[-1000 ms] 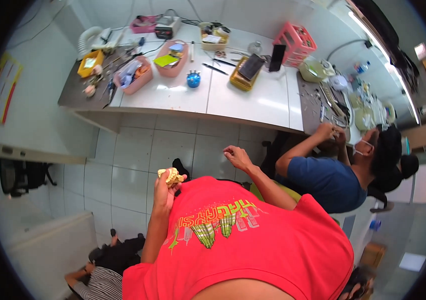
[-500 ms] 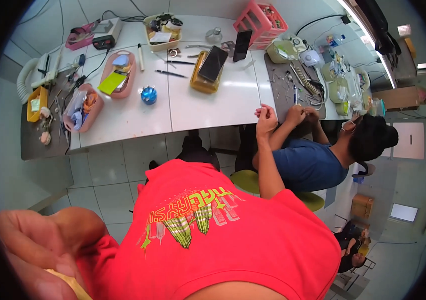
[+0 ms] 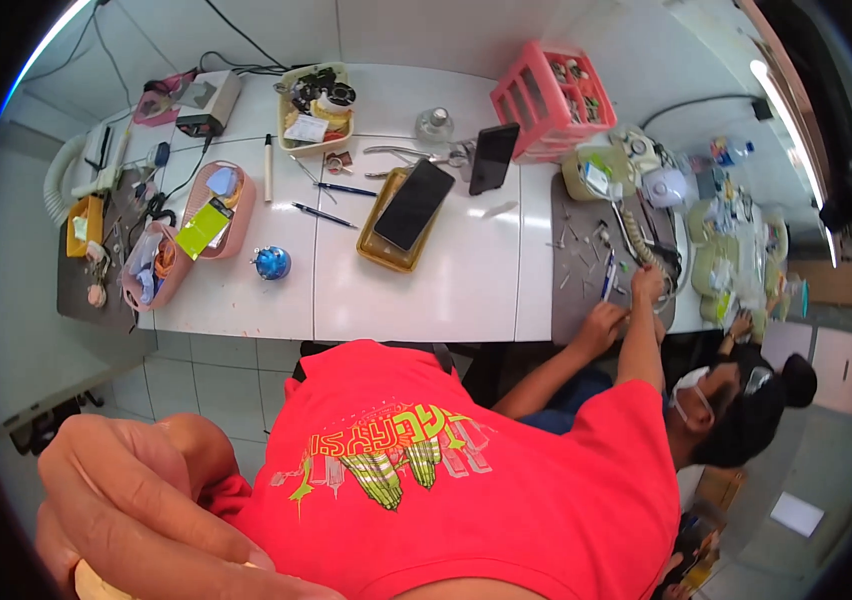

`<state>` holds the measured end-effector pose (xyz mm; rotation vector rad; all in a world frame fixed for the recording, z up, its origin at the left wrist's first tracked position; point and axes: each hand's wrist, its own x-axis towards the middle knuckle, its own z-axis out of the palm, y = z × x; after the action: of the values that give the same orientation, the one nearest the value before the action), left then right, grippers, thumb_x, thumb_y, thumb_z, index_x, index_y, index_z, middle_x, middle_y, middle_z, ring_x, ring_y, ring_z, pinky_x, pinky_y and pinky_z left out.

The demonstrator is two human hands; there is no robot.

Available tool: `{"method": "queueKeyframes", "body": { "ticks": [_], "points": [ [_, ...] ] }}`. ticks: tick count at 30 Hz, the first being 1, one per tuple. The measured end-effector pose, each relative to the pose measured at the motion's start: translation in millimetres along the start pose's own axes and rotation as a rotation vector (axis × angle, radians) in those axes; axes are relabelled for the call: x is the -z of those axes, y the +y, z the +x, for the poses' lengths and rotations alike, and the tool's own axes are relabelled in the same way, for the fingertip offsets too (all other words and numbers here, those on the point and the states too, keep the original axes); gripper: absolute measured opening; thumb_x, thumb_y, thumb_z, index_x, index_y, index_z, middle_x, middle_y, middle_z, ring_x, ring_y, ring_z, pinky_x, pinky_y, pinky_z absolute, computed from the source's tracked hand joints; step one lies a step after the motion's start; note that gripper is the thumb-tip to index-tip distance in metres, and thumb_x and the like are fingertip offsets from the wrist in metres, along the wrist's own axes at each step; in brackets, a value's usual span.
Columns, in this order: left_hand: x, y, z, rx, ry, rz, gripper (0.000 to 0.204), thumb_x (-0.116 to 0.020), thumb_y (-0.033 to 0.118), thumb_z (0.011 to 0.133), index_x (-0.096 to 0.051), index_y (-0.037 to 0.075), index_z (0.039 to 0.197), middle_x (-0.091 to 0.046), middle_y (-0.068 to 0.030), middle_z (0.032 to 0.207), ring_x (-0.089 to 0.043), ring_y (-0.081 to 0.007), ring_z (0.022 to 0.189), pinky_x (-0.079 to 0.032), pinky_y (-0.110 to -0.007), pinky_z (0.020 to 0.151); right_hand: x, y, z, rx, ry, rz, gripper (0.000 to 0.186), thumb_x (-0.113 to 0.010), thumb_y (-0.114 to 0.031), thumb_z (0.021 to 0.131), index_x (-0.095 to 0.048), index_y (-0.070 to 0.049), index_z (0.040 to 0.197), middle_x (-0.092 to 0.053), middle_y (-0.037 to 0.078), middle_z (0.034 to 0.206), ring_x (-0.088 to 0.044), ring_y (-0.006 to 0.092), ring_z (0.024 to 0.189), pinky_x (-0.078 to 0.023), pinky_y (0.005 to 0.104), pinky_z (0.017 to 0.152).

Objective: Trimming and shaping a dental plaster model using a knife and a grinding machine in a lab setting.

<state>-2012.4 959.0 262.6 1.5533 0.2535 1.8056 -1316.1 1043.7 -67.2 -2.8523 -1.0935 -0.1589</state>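
Cream-yellow piece well to the left of the yellow tray and way closer to the camera, mostly hidden under fingers. Pinched in the left hand, huge up close, curled over the top. Can't make out the full shape, just a sliver along the bottom edge.

Right hand well to the right of the tray, stretched out over the dark mat, bunched fingers, right by the lower end of a coiled beige hose. Honestly can't tell about any grip there, too small to see. Just beside, on the side toward the tray, a co-worker's hand.

As for the white worktop: black phone lying on the tray, plus a second dark phone-like slab tilted up, just past the tray's far right corner. Clear bottle behind the tray, pink crate behind and to the right, loaded with small bits. Near the tray on the left, two dark pens, then a shiny blue round gadget farther left. Beyond that, well left of the tray, a pink basket topped by a lime-green packet. Cream bin behind and left of the tray, crammed full.
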Motion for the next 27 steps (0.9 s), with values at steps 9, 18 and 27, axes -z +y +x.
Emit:
{"method": "queueKeyframes", "body": {
  "ticks": [9, 18, 27],
  "points": [
    [-39, -50, 38, 0.281, 0.026, 0.450, 0.011, -0.053, 0.001, 0.078, -0.053, 0.001, 0.089, -0.051, -0.0106, 0.091, -0.061, -0.0103, 0.056, -0.045, -0.014, 0.045, -84, 87, 85, 0.154, -0.112, -0.283, 0.037, -0.048, -0.034, 0.090, -0.062, -0.007, 0.110, -0.064, 0.020, 0.109, -0.063, 0.0398, 0.098, -0.049, 0.0520, 0.084],
    [-19, -75, 5, 0.473, 0.521, 0.494, 0.053, -0.046, 0.038, 0.093, -0.051, -0.006, 0.122, -0.043, -0.0235, 0.135, -0.069, -0.0278, 0.078, -0.055, -0.032, 0.064, -44, 60, 75, 0.556, -0.033, -0.347, 0.022, -0.050, -0.019, 0.086, -0.060, -0.004, 0.098, -0.065, 0.021, 0.089, -0.062, 0.0435, 0.080, -0.049, 0.0520, 0.069],
    [-6, -96, -91, 1.028, 0.940, 0.146, 0.032, -0.046, 0.030, 0.096, -0.055, 0.002, 0.107, -0.059, -0.0117, 0.113, -0.068, -0.0210, 0.086, -0.050, -0.026, 0.066, 4, 18, 67, 0.672, -0.004, -0.377, 0.026, -0.050, -0.021, 0.086, -0.068, -0.007, 0.099, -0.065, 0.021, 0.093, -0.063, 0.0404, 0.085, -0.049, 0.0505, 0.074]
  ]
}}
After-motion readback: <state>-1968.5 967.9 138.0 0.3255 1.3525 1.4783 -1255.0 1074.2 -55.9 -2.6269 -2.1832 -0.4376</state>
